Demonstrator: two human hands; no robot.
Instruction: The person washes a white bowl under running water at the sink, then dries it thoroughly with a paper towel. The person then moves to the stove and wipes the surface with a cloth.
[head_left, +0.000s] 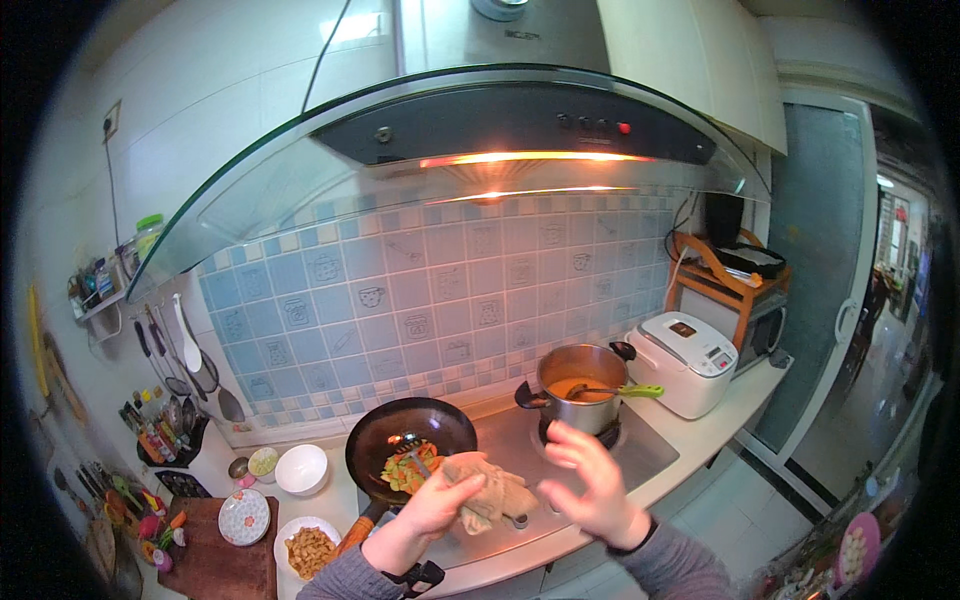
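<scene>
My left hand (435, 501) grips a tan cloth (501, 496) above the front edge of the stainless-steel hob (499, 457). Just right of the cloth, my right hand (589, 484) is raised with its fingers apart and nothing in it. Behind my left hand a black wok (375, 435) with a wooden handle (358, 531) holds sliced vegetables (409, 466). A metal spatula (416, 461) lies in the wok, its far end hidden by my hand. Beyond my right hand, a steel pot (581, 414) of orange liquid stands with a green-handled ladle (637, 391) in it.
Left of the wok are a plate of brown pieces (311, 551), a white bowl (301, 470) and a patterned plate (244, 517) on a wooden chopping board (217, 562). A white countertop appliance (686, 364) stands right of the pot. A glass-edged range hood (517, 124) overhangs the hob.
</scene>
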